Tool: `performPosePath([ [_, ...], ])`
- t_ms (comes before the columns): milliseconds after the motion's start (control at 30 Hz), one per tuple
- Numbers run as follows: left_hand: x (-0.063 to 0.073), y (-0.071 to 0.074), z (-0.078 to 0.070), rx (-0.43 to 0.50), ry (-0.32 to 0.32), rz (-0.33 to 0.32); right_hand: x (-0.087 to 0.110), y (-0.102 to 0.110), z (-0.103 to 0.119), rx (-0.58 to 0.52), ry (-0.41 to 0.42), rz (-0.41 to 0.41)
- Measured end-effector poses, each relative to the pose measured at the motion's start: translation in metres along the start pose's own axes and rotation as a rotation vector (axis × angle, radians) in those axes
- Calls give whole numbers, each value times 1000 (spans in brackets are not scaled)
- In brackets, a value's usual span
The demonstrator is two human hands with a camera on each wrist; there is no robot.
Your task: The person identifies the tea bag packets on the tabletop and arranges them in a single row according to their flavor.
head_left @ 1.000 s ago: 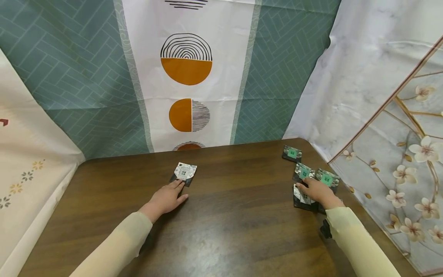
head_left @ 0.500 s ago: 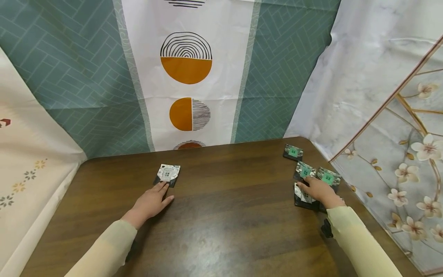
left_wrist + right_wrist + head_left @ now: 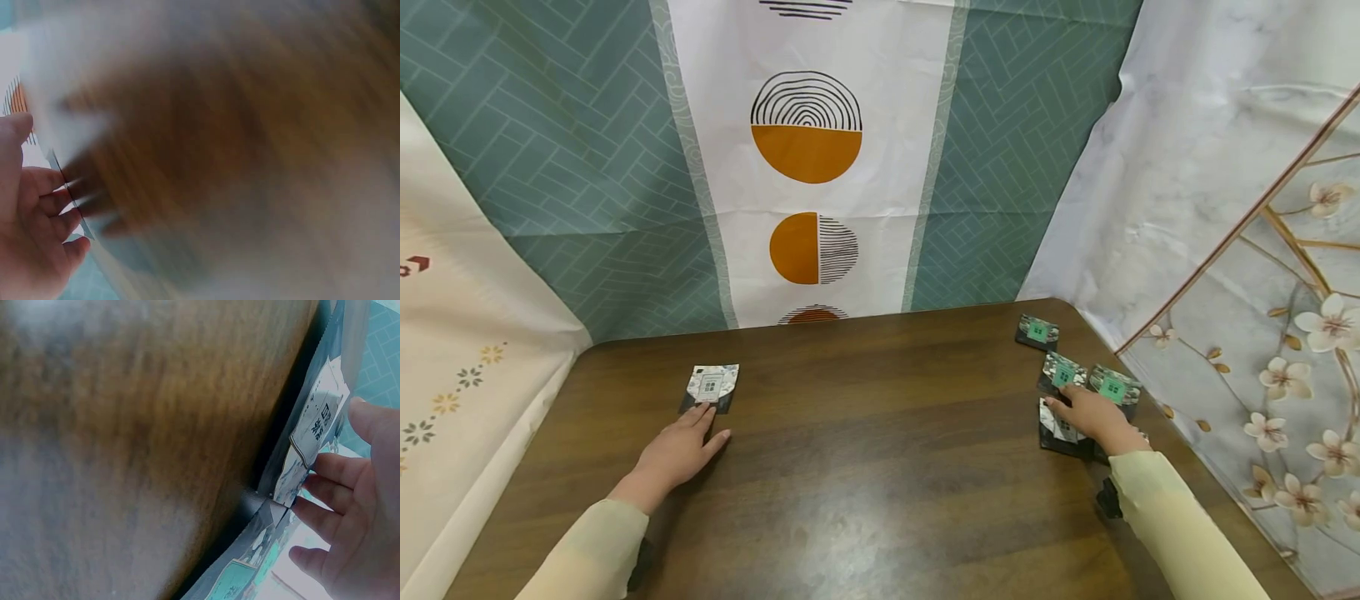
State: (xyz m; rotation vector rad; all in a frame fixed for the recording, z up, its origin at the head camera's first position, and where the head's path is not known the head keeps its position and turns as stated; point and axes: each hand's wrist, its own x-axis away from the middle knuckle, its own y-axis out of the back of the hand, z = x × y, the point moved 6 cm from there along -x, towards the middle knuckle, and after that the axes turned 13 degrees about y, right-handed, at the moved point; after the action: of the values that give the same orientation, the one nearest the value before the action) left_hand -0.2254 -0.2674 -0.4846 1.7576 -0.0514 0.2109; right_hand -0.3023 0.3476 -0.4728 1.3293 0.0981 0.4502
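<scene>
A flat packet with a white label and dark lower edge (image 3: 712, 383) lies on the brown table at the left. My left hand (image 3: 672, 450) touches its near edge with extended fingertips, the thumb spread aside. At the right, my right hand (image 3: 1093, 417) rests over a group of packets, fingers fairly straight. Beneath and beside it lie a white-labelled packet (image 3: 319, 419) and packets with green labels, one in front of the fingertips (image 3: 1060, 370) and one to the right (image 3: 1115, 387). The right hand partly covers the group. In the left wrist view, the packet is barely visible.
Another green-labelled packet (image 3: 1037, 332) lies near the far right corner of the wooden table (image 3: 880, 467). A patterned cloth (image 3: 820, 192) hangs behind the table's far edge. Floral and pale cloths stand along the right and left sides.
My left hand has slid leftward across the table, and the white-labelled packet has moved left with it. The right hand stays over the group of packets.
</scene>
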Motion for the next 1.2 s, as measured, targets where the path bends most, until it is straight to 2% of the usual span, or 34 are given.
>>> performPosePath([
  [233, 4, 4, 28, -1, 33, -16, -1, -1, -1, 8, -1, 1],
  [433, 5, 1, 51, 0, 65, -15, 0, 3, 4, 22, -14, 6],
  [633, 5, 1, 67, 13, 83, -8, 1, 4, 6, 26, -21, 5],
  [800, 5, 1, 73, 10, 84, -9, 3, 3, 4, 19, -21, 9],
  [1200, 6, 5, 72, -17, 67, -39, -3, 12, -2, -9, 17, 3],
])
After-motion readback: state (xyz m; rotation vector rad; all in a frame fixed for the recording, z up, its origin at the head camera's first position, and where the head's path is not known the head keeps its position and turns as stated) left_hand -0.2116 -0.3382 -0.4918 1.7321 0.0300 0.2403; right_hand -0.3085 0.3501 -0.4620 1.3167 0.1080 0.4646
